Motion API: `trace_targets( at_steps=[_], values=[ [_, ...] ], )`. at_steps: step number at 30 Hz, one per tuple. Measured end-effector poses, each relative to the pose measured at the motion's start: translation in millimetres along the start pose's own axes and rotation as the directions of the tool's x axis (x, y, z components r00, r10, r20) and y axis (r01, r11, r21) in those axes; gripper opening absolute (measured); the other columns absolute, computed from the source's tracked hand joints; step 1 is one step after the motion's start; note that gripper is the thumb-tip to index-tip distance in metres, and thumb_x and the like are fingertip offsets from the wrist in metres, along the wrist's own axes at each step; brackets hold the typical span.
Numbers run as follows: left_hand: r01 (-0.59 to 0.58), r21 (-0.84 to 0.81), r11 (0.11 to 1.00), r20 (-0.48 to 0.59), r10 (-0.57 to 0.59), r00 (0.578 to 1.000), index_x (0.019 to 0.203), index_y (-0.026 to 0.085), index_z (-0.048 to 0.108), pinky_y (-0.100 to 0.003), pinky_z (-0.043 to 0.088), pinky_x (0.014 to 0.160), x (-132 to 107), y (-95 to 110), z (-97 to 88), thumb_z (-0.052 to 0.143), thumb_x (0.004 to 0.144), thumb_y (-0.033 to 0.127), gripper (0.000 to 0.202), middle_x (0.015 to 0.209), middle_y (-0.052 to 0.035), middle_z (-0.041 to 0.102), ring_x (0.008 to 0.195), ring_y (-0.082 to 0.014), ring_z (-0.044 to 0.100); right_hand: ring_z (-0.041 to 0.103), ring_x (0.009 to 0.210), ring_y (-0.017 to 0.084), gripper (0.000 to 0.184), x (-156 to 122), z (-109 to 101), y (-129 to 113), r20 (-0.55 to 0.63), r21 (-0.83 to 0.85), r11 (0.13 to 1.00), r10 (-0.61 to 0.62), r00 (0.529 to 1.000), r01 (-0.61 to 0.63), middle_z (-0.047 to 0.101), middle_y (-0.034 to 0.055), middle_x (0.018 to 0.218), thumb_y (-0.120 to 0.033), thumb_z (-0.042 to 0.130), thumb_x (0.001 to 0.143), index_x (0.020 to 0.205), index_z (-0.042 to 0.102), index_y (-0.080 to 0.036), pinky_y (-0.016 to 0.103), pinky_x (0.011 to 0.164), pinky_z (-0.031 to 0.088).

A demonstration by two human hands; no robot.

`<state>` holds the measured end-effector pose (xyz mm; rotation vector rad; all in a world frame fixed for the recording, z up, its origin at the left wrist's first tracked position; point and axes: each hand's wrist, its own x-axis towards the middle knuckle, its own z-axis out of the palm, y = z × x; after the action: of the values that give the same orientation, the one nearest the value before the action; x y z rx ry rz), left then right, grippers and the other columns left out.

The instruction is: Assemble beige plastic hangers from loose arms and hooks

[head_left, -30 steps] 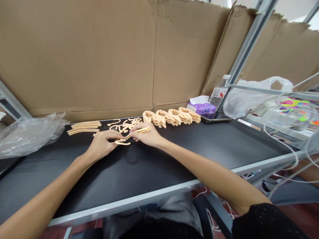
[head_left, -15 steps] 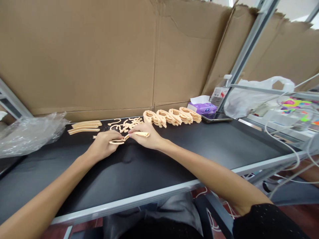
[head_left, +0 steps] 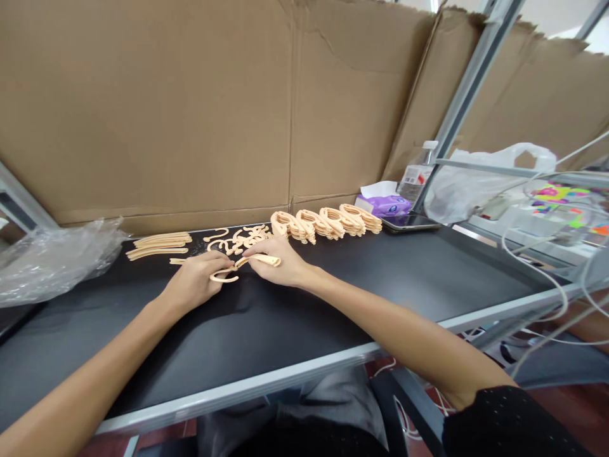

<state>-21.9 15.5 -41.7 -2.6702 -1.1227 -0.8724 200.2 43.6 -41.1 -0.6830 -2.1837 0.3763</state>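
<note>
My left hand point(head_left: 197, 279) is closed in a pinch on a cream plastic hanger hook point(head_left: 223, 278), whose curved end sticks out below the fingers. My right hand point(head_left: 276, 261) pinches a cream hanger arm point(head_left: 265, 259), its wide end pointing right across the palm. The two parts meet between my fingertips, and the joint is mostly covered. Left of my left hand another strip end point(head_left: 177, 261) shows; whether it is held or lies on the table I cannot tell. Loose hooks point(head_left: 247, 236) lie in a heap just behind my hands.
Long cream strips point(head_left: 159, 244) are stacked at the back left, beside crumpled clear plastic point(head_left: 61, 257). Looped cream hangers point(head_left: 328, 223) stand in stacked rows behind my right hand. A tissue pack point(head_left: 387, 204), bottle point(head_left: 417, 174) and tablet point(head_left: 412, 223) sit at the back right. Cardboard point(head_left: 190, 108) walls the table.
The hook in my left hand has turned slightly, so its curve shows wider. The arm in my right hand tilts a little further down at its wide end. Both hands keep their grip.
</note>
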Motion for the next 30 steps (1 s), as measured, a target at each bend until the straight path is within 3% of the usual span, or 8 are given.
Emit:
trace_targets(
  at_steps=[5, 14, 23, 30],
  values=[
    [-0.026, 0.060, 0.998, 0.012, 0.025, 1.000, 0.092, 0.015, 0.075, -0.030, 0.053, 0.074, -1, 3, -0.6, 0.049, 0.088, 0.023, 0.027, 0.094, -0.0114, 0.074, 0.082, -0.0211, 0.069, 0.065, 0.078, 0.017, 0.025, -1, 1, 0, 0.037, -0.025, 1.000, -0.004, 0.999, 0.005, 0.074, 0.0033, 0.080, -0.007, 0.056, 0.077, 0.080, 0.077, -0.020, 0.028, 0.079, 0.045],
    [-0.016, 0.145, 0.989, 0.010, 0.015, 1.000, 0.093, 0.016, 0.074, -0.029, 0.052, 0.069, -4, 2, 2.7, 0.048, 0.085, 0.020, 0.028, 0.092, -0.0103, 0.073, 0.079, -0.0203, 0.067, 0.064, 0.073, 0.016, 0.028, -4, 3, -2, 0.081, -0.094, 0.993, -0.070, 0.994, 0.078, 0.074, 0.0045, 0.082, -0.007, 0.052, 0.080, 0.089, 0.076, -0.019, 0.025, 0.071, 0.045],
    [0.041, 0.199, 0.979, -0.036, -0.034, 0.999, 0.093, 0.017, 0.075, -0.026, 0.052, 0.068, -8, 0, 4.2, 0.046, 0.079, 0.015, 0.032, 0.091, -0.0081, 0.073, 0.076, -0.0179, 0.068, 0.063, 0.069, 0.013, 0.024, -7, 14, 1, -0.009, 0.045, 0.987, 0.156, 0.988, -0.155, 0.075, 0.0013, 0.082, -0.012, 0.056, 0.081, 0.088, 0.078, -0.020, 0.025, 0.072, 0.048],
    [0.036, 0.147, 0.989, -0.071, -0.025, 0.997, 0.090, 0.016, 0.075, -0.025, 0.052, 0.070, -7, 2, 3.5, 0.046, 0.082, 0.019, 0.030, 0.087, -0.0084, 0.073, 0.075, -0.0177, 0.069, 0.062, 0.067, 0.012, 0.022, -5, 12, -11, 0.027, 0.182, 0.935, 0.305, 0.952, -0.305, 0.069, -0.0014, 0.066, -0.009, 0.056, 0.078, 0.078, 0.076, -0.017, 0.026, 0.072, 0.048]
  ],
)
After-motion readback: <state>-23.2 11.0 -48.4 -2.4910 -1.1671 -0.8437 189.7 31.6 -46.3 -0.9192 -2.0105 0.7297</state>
